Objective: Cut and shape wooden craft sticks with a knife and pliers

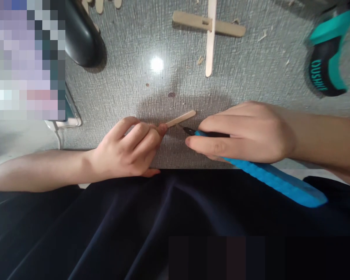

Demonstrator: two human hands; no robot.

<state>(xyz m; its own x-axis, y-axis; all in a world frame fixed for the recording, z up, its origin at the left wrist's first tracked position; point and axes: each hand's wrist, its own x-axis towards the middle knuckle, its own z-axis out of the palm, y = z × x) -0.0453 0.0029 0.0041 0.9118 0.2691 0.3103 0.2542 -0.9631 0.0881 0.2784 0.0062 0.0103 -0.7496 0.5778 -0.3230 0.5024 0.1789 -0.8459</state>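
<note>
A pale wooden craft stick (182, 119) points up and to the right out of my left hand (134, 146), whose fingers are closed around its lower end. My right hand (245, 134) grips a blue-handled craft knife (268, 179), its handle running back under the palm toward my lap. The knife's dark tip comes up to the underside of the stick, near my left fingertips; whether the blade is touching the wood I cannot tell. Part of the stick is hidden inside my left hand.
Two crossed craft sticks (209, 50) lie at the top of the grey textured table (119, 89), with wood shavings around. A black rounded object (86, 39) is at upper left, and a teal-and-black object (328, 58) at upper right. A white cable (57, 138) runs at left.
</note>
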